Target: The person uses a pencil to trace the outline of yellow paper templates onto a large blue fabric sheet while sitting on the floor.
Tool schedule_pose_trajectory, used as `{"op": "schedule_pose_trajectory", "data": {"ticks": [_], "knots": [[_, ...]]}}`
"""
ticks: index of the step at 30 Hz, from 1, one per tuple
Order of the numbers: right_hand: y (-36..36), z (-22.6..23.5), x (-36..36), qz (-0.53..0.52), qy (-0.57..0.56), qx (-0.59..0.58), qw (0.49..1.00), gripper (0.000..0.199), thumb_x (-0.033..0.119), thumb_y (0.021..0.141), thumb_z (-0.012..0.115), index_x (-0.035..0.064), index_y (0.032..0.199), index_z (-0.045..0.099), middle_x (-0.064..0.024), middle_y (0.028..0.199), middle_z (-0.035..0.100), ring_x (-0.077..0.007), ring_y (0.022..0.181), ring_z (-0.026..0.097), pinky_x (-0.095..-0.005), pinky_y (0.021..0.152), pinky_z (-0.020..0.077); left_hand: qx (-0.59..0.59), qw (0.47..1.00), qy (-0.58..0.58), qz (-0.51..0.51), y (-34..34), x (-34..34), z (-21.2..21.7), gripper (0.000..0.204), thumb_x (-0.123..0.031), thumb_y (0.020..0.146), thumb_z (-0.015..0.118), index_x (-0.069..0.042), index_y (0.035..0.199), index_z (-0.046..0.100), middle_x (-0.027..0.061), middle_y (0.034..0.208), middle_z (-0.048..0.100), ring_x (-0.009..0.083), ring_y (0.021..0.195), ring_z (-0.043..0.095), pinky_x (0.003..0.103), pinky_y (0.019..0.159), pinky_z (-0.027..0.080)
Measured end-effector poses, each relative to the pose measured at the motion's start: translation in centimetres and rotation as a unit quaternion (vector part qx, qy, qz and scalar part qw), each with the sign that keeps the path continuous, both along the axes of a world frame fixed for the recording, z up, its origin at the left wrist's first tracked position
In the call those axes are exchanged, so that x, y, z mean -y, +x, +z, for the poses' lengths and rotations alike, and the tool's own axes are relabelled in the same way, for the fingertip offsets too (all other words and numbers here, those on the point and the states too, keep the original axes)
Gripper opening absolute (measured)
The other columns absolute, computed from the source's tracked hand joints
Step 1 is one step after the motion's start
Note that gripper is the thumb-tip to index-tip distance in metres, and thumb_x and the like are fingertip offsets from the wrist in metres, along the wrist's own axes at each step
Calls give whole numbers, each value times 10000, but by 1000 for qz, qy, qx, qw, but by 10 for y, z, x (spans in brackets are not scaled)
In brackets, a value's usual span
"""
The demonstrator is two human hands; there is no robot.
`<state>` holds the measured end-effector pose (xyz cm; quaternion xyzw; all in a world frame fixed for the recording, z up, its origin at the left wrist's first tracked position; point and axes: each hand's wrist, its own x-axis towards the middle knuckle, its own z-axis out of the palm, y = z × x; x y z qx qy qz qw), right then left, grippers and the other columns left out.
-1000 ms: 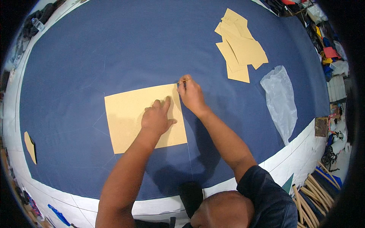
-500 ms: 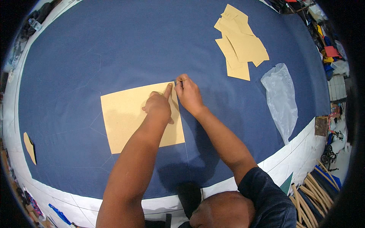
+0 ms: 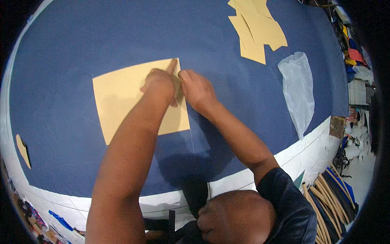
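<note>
Head view — left hand (image 3: 160,85) fingers flat on tan pattern (image 3: 122,99) | right hand (image 3: 199,89) fingers curled at its edge

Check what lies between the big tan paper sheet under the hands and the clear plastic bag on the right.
In the head view, only bare blue cloth lies between the tan paper sheet and the clear plastic bag; the right hand rests at the sheet's edge.

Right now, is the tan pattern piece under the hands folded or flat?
Flat. The tan pattern piece lies spread on the blue fabric, all visible edges down, no crease showing.
</note>
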<state>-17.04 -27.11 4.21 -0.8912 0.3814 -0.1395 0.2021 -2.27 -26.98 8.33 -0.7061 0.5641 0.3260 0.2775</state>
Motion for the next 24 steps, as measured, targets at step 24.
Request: {"op": "schedule_pose_trajectory", "data": {"ticks": [24], "knots": [[-20,-3,10,-99,34,167,980,194,163,1014,584,-5,1081,655,-214,1056,702,-415,965,677,-463,810,541,21,998,-7,-62,-6,5,5,1509,-504,631,934,-261,1608,-191,227,1422,549,352,1145,670,403,869,632]]}}
